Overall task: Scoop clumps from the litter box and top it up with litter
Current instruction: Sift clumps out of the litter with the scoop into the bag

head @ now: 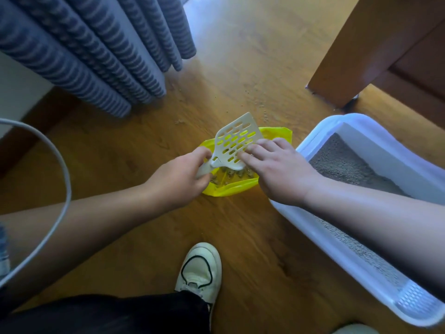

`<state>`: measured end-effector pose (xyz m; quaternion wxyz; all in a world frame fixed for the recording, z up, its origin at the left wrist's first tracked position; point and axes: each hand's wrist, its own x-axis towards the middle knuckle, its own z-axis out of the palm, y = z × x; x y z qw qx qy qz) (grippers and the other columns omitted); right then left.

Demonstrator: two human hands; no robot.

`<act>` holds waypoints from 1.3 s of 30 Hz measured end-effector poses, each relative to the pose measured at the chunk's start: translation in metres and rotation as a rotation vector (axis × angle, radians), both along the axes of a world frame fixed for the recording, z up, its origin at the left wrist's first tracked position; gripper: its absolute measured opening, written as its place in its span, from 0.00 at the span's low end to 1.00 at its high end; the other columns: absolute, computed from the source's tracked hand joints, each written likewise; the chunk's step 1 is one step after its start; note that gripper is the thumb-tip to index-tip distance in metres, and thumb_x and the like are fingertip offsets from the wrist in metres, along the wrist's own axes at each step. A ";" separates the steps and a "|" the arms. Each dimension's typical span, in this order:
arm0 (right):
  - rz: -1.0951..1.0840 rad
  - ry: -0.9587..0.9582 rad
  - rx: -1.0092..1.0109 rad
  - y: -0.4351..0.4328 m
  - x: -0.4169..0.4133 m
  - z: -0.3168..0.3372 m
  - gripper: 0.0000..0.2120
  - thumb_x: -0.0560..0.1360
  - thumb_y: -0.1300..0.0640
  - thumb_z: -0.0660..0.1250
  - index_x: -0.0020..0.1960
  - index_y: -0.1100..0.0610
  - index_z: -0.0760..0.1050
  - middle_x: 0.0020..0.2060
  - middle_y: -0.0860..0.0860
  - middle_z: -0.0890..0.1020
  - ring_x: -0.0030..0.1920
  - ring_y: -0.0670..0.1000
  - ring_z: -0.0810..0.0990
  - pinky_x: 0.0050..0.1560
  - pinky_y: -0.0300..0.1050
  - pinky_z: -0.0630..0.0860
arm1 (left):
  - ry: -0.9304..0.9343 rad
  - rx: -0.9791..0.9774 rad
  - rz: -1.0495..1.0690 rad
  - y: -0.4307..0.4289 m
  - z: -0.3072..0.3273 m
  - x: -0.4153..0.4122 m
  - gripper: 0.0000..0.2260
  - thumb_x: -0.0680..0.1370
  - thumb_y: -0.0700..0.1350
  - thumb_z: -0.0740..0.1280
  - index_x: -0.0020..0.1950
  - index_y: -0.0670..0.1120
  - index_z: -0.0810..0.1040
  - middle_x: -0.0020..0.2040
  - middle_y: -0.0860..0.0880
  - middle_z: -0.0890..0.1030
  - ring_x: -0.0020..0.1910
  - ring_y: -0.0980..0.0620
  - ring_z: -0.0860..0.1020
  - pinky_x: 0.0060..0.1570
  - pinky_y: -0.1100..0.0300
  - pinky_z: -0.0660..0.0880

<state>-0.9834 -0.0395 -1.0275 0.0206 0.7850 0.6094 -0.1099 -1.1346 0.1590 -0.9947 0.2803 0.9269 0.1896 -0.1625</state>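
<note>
Over the yellow bag point(228, 189), 2 hands on 1 tool: the scoop point(237, 141) is tipped with its slotted blade up and away from the person and its handle low and toward them; the long axis runs lower left (handle) to upper right (blade tip). The left hand point(178, 177) grips the handle, fingers curled round it. The right hand point(277, 172) holds nothing; its fingers are straight and its fingertips point(243, 155) rest on the blade's right edge (probably knocking stuck bits loose, a guess). Clumps point(231, 174) lie in the bag mouth directly under the blade's lower end; the blade looks mostly empty through the slots.

The litter box point(317, 133) sits just right of the bag, and the right forearm crosses over its rim; the grey litter point(342, 165) inside sits well under the rim.

Key relation: the box lies to the right of the grip, so the blade has to swing right, past the right hand; the right hand is nearer the box, but the scoop is in the left. Likely sequence: finish emptying; right hand clears off; left hand carries the scoop over to the box.

Risk: stray grains point(265, 114) are on the floor point(240, 68); tilting past the bag edge adds more. Top-up not started; no litter supply in view.
</note>
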 end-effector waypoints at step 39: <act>-1.221 0.249 0.151 -0.368 -0.029 -0.048 0.29 0.81 0.58 0.55 0.80 0.59 0.53 0.80 0.53 0.54 0.80 0.51 0.49 0.80 0.52 0.49 | 0.033 0.492 -1.066 -0.304 -0.035 0.216 0.09 0.79 0.49 0.59 0.52 0.54 0.78 0.36 0.53 0.78 0.37 0.48 0.79 0.33 0.59 0.72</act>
